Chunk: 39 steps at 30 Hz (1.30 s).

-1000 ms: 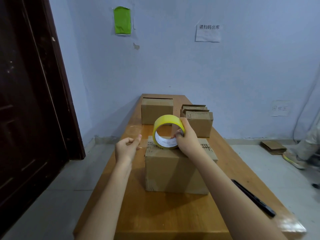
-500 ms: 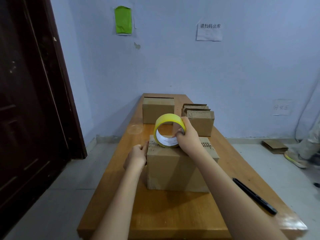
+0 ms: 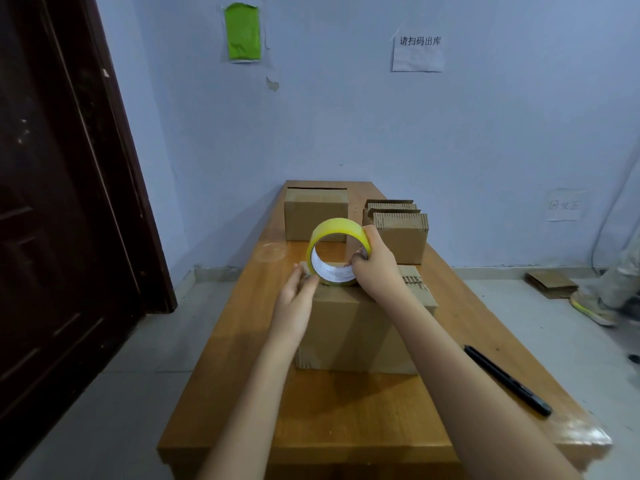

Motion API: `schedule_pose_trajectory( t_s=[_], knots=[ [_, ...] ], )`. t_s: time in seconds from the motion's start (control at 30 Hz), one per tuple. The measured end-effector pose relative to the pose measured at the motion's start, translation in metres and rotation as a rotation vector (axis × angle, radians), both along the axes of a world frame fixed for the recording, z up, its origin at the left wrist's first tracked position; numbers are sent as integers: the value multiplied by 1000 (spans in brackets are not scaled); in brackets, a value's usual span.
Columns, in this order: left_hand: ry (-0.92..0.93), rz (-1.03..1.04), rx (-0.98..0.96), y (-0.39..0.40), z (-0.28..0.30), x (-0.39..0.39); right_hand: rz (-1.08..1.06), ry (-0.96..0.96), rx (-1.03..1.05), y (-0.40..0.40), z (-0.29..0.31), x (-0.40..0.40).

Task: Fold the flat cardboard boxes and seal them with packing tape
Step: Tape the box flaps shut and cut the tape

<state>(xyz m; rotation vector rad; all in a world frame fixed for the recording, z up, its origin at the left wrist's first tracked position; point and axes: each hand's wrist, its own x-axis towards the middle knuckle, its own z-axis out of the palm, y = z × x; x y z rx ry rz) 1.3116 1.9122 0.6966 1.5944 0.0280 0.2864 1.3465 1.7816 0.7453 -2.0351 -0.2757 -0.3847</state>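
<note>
A folded cardboard box (image 3: 353, 330) stands in the middle of the wooden table (image 3: 242, 341). A yellow roll of packing tape (image 3: 337, 227) stands on edge on the box's top. My right hand (image 3: 375, 268) grips the roll from the right, thumb inside the core. My left hand (image 3: 298, 292) lies against the box's top left edge, its fingers straight and touching the box just beside the roll's lower left.
A second folded box (image 3: 316, 216) stands at the table's far end, a stack of flat cardboard (image 3: 401, 233) to its right. A black pen (image 3: 507, 379) lies near the right front edge. A dark door (image 3: 52, 237) is at left; a person's shoe (image 3: 592, 308) at right.
My left hand moved from the air left of the box to the box's left side, then up to the top edge beside the tape roll. The right hand and roll stayed put.
</note>
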Motion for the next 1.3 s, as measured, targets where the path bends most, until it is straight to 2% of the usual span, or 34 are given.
schedule_pose_trajectory(
  t_s=[0.17,0.3,0.43,0.5,0.7,0.77,0.8,0.87,0.9,1.03,1.2,1.3],
  knots=[
    [169,23,-96,3,-12,-6,2,3,10,0,-1,0],
    [145,22,-2,9,-8,2,2,16,22,1,-1,1],
    [38,198,468,22,3,1,7,27,37,11,0,2],
    [-23,207,718,28,5,0,9,36,40,20,0,2],
    [-260,191,1147,39,-3,-1,-19,36,-2,28,-3,7],
    [-236,191,1266,40,2,-3,-21,35,-111,23,-4,8],
    [-209,189,1300,40,3,-3,-48,29,-230,20,-5,7],
    [-185,179,1322,41,4,-3,-89,37,-428,11,-5,8],
    [-192,174,1314,40,4,-3,-70,64,-433,7,-4,8],
    [-212,212,1284,35,8,-9,3,116,-275,9,-1,7],
    [-214,183,1337,37,11,-10,-59,77,7,0,-1,3],
    [-198,169,1344,37,11,-10,-64,71,15,-5,-2,4]
  ],
)
